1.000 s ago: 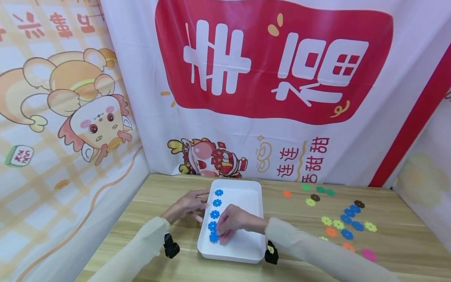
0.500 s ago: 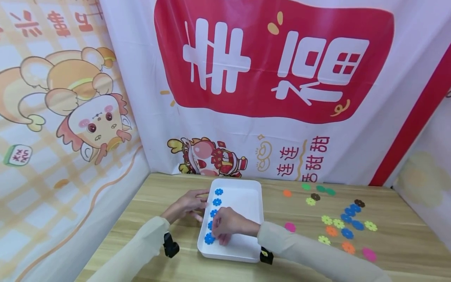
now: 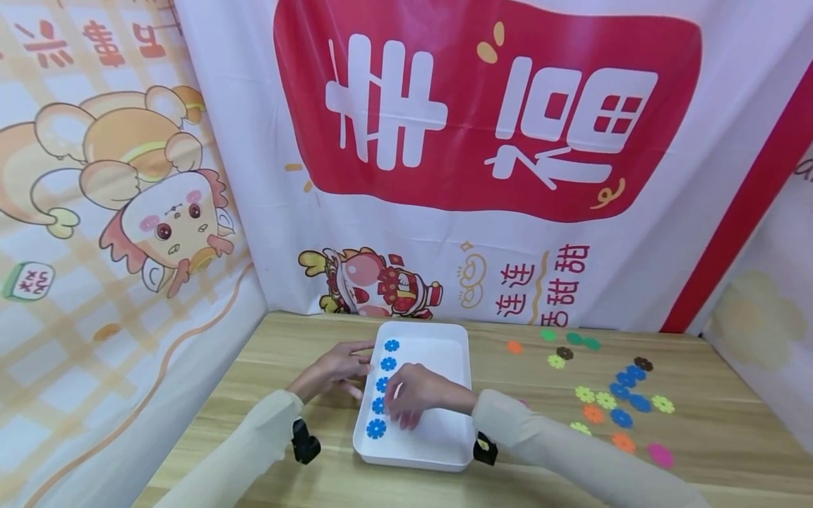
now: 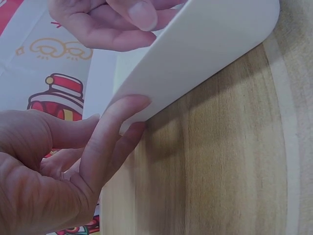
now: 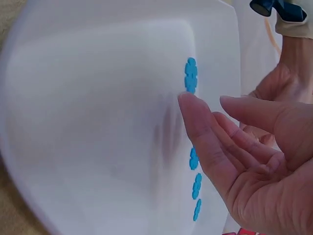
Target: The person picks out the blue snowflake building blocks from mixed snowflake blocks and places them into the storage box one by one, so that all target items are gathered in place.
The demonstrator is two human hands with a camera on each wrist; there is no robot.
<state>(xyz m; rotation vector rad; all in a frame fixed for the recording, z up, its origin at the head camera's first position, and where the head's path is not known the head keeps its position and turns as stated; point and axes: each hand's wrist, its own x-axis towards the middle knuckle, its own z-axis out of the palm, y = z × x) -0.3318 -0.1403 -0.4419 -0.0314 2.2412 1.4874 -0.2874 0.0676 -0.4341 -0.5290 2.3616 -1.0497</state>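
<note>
Inside a white tray (image 3: 441,360), several blue flower-shaped discs (image 3: 376,428) lie in a column along the left side. My right hand (image 3: 418,394) hovers over that column, partly covering some discs. In the right wrist view, the right hand (image 5: 244,147) has its thumb and index finger apart, and nothing is between them. My left hand (image 3: 335,367) is at the tray's left side. In the left wrist view, fingertips of the left hand (image 4: 73,161) touch the tray's outer wall (image 4: 195,54) near a corner.
On the wooden table (image 3: 540,480) to the right lie loose flower discs: blue ones (image 3: 621,418), yellow ones (image 3: 606,401), orange ones (image 3: 623,442), green ones (image 3: 574,339), brown ones (image 3: 564,353) and a pink one (image 3: 661,455). A printed curtain (image 3: 406,247) hangs behind the table.
The nearest blue disc has shifted slightly left, into line with the others. My right hand has let go of it and moved up off it. The left hand stays at the tray.
</note>
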